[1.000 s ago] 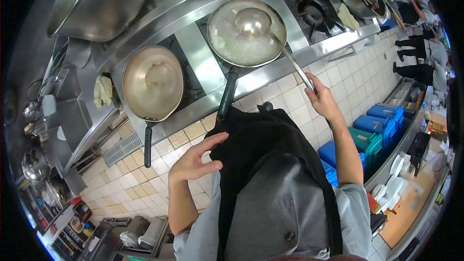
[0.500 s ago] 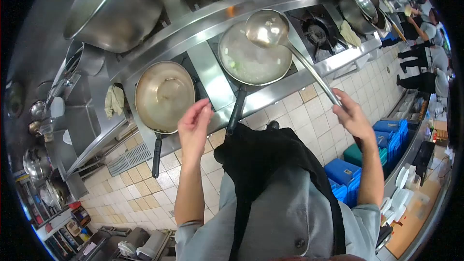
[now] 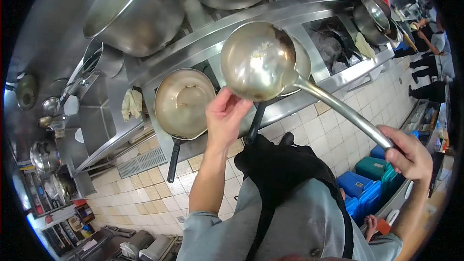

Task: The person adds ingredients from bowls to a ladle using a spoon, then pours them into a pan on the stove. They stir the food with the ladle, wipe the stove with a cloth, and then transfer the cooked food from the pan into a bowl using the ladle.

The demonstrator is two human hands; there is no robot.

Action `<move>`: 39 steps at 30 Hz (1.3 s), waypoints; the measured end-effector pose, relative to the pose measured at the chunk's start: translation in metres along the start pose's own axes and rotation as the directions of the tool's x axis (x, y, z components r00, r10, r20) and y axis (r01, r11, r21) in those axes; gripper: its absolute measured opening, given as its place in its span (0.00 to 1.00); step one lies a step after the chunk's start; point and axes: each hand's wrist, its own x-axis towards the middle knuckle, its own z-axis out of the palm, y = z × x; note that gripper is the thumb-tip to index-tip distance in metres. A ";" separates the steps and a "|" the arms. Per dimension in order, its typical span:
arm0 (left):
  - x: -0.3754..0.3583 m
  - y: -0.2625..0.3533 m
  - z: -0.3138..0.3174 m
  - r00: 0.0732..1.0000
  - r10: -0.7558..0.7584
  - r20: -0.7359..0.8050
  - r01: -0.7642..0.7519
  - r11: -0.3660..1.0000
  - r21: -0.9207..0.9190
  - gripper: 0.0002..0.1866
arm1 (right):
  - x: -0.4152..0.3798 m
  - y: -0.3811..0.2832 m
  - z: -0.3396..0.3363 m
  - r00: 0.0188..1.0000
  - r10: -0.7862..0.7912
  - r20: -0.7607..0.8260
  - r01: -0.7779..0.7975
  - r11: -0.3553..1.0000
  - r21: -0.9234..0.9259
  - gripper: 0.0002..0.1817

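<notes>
My right hand [image 3: 407, 153] is closed around the end of the long handle of a large steel ladle [image 3: 258, 60]. The ladle's bowl is raised close to me and covers most of a frying pan [image 3: 303, 63] on the stove. At the bowl's near edge is my left hand [image 3: 226, 118], its thumb and fingers drawn together; the bowl partly covers the fingertips, so anything between them is not visible. The covered pan's black handle [image 3: 256, 122] points towards me. Left of it, a second frying pan [image 3: 181, 101] holds what looks like a shallow clear liquid.
Two big pots [image 3: 137, 19] stand behind the stove. To the right are an open burner [image 3: 331, 46] and stacked pans [image 3: 372, 17]. A cloth [image 3: 132, 105] hangs by the left sink [image 3: 99, 121]. Blue bins [image 3: 357, 186] and another person's hand [image 3: 370, 223] are behind on the right.
The ladle has come up from over the right-hand pan, closer to me. My right hand has moved right and down with its handle; my left hand has moved right to the ladle's bowl.
</notes>
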 end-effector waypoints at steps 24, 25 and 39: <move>-0.062 0.117 0.017 0.850 0.522 -0.077 -0.304 0.604 0.737 0.28 | -0.147 -0.082 -0.028 0.773 -0.634 0.031 0.361 0.399 -0.843 0.29; -0.061 0.118 0.018 0.848 0.526 -0.067 -0.313 0.598 0.737 0.28 | -0.146 -0.084 -0.028 0.739 -0.672 0.048 0.374 0.350 -0.859 0.27; -0.050 0.120 0.026 0.844 0.536 -0.001 -0.356 0.563 0.746 0.27 | -0.222 0.001 -0.047 0.771 -0.631 0.090 0.523 0.545 -0.655 0.27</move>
